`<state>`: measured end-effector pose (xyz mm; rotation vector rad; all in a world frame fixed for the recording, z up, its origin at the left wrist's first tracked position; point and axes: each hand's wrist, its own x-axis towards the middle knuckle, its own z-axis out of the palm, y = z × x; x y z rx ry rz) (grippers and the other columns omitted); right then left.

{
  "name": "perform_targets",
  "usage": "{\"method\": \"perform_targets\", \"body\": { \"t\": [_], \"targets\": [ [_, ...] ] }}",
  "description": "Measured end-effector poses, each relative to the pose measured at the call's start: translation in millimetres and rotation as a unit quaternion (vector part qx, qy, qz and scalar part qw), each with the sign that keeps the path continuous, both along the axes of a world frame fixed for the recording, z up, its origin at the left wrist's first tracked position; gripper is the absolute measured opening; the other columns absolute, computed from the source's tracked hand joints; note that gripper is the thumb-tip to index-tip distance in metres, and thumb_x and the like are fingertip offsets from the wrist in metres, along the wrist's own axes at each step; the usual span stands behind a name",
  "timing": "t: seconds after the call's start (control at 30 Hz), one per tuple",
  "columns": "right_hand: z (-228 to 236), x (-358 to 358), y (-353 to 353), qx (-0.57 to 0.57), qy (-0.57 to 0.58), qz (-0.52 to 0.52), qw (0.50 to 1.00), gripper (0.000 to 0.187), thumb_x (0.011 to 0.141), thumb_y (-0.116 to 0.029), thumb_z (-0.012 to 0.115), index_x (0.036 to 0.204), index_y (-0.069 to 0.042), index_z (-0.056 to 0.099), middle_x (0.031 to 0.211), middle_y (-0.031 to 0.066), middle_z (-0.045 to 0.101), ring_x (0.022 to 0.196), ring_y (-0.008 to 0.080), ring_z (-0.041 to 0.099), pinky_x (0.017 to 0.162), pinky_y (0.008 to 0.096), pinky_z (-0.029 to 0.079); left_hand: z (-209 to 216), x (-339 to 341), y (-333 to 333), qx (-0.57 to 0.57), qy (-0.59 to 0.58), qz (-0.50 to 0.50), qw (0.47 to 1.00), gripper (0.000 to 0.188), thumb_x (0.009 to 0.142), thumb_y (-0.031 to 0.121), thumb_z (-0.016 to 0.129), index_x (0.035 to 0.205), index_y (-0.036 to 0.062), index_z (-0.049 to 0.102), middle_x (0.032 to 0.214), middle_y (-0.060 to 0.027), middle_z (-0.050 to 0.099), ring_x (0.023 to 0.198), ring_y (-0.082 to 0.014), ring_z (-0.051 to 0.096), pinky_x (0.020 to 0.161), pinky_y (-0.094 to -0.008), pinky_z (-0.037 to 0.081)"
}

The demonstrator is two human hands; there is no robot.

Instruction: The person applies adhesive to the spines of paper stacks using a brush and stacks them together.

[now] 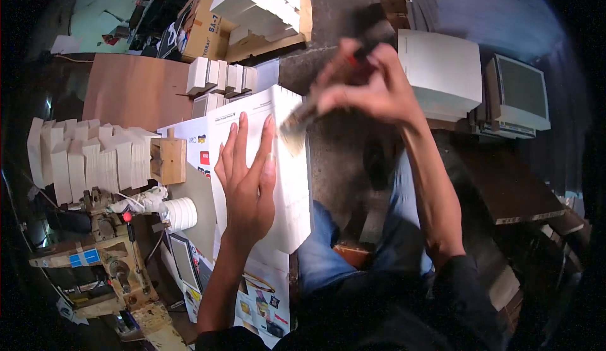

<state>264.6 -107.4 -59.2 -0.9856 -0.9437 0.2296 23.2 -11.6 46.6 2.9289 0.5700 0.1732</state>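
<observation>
My left hand (246, 184) lies flat, fingers spread, on the white top sheet of a thick paper block (290, 206), perhaps an uncovered book. In my right hand (372, 92) is a flat brush (302, 114), fingers closed around it. Its pale bristles meet the block's right edge, near the upper end of that side. Motion smears the right fingers and the dark, partly red part above them, which looks like the brush handle. The block rests on printed sheets (246, 316) with coloured pictures, close to my legs.
Stacked paper blocks (82, 155) stand at left beside a wooden block (168, 160). Nearer are a white spool (181, 214) and a worn machine (120, 269) with a red-knobbed lever. More paper stacks (259, 4) rise behind; others (439, 70) sit right, above a dark board (505, 187).
</observation>
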Motion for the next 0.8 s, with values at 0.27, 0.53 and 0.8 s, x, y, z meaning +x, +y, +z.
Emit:
{"method": "perform_targets", "body": {
  "t": [0.27, 0.53, 0.8],
  "targets": [
    [32, 22, -16, 0.055, -0.148, 0.131, 0.979, 0.029, 0.075, -0.012, 0.084, 0.095, 0.002, 0.068, 0.081, 0.0065, 0.070, 0.067, 0.0123, 0.064, 0.060, 0.0247, 0.049, 3, -6, 0, 0.028, 0.002, 0.015, 0.999, 0.049, 0.101, 0.025, 0.033, 0.148, 0.0157, 0.043, 0.157, -0.0198, 0.026, 0.144, -0.0379, 0.023, 0.115, -0.0532, 0.008],
    [29, -80, -78, 0.011, 0.233, -0.238, 0.943, 0.020, 0.084, -0.008, 0.076, 0.102, -0.002, 0.072, 0.097, 0.0048, 0.072, 0.083, 0.0125, 0.066, 0.081, 0.0263, 0.053, -4, -14, 7, 0.049, -0.023, 0.002, 0.999, 0.047, 0.103, 0.027, 0.034, 0.150, 0.0227, 0.040, 0.155, -0.0193, 0.031, 0.144, -0.0376, 0.026, 0.115, -0.0532, 0.011],
    [33, -270, -138, -0.076, 0.134, -0.153, 0.976, 0.024, 0.071, 0.002, 0.083, 0.091, -0.002, 0.071, 0.096, 0.0184, 0.072, 0.078, 0.0241, 0.072, 0.070, 0.0328, 0.057, -17, -7, 7, 0.031, -0.064, -0.008, 0.997, 0.045, 0.104, 0.032, 0.032, 0.148, 0.0277, 0.042, 0.154, -0.0190, 0.033, 0.143, -0.0380, 0.029, 0.116, -0.0523, 0.015]
  ]
}}
